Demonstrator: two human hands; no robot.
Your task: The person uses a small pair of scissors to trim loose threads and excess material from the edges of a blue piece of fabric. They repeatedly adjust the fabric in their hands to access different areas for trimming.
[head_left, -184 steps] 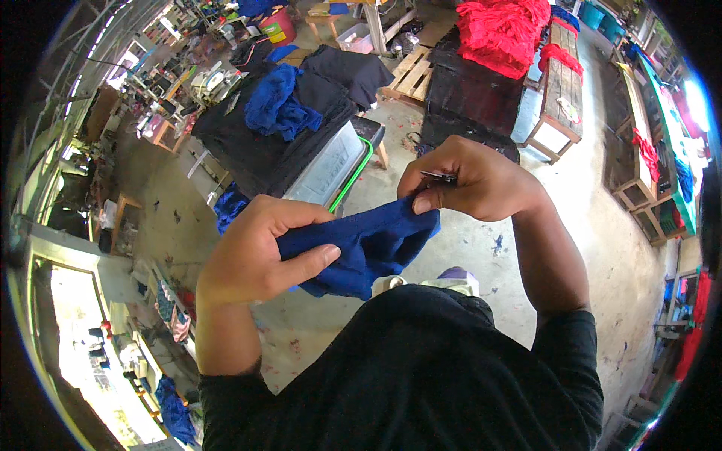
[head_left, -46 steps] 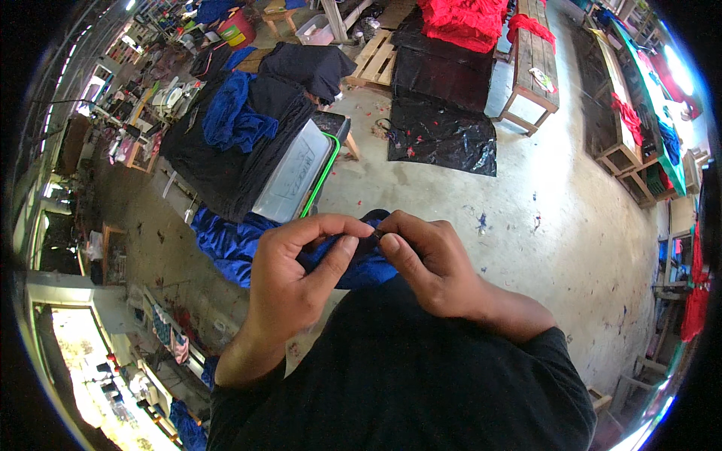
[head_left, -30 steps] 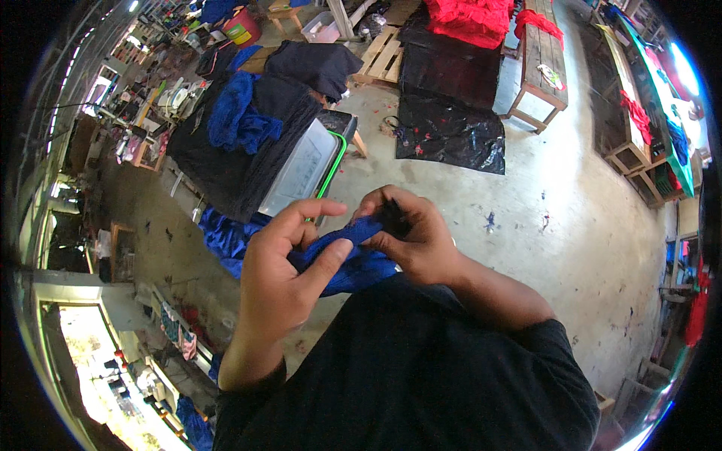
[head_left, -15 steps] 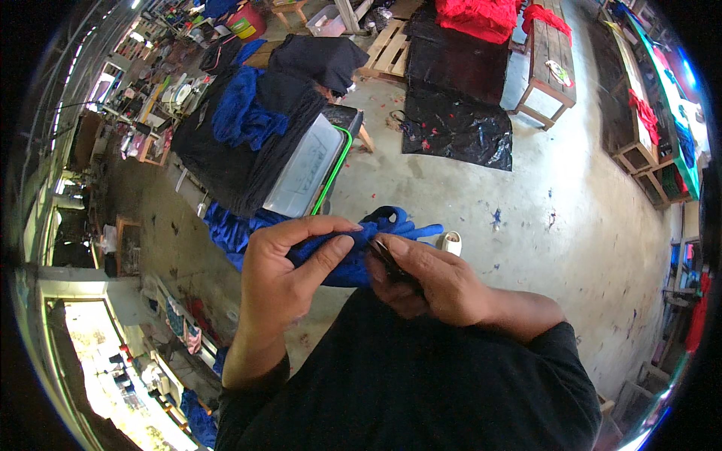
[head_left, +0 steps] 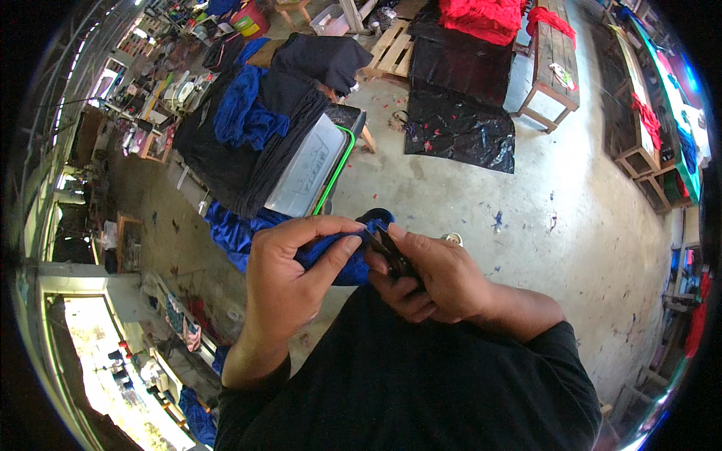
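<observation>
Between the thumb and forefinger of my left hand, the edge of a blue garment is pinched. The rest of this soft cloth hangs below and behind the fingers, partly hidden. My right hand is closed around small dark thread snips. Their blades point up and left, slightly apart, close to the pinched edge beside my left fingertips. Whether the blades touch the cloth I cannot tell.
Ahead to the left, dark folded cloth is stacked beside a clear plastic box lid and a green-edged item. Beyond lie a black sheet, red cloth and a wooden bench.
The snips have turned so that their parted blades now show beside the pinched edge. Loose blue strips that stuck out to the right have drawn in. My left hand has barely moved.
</observation>
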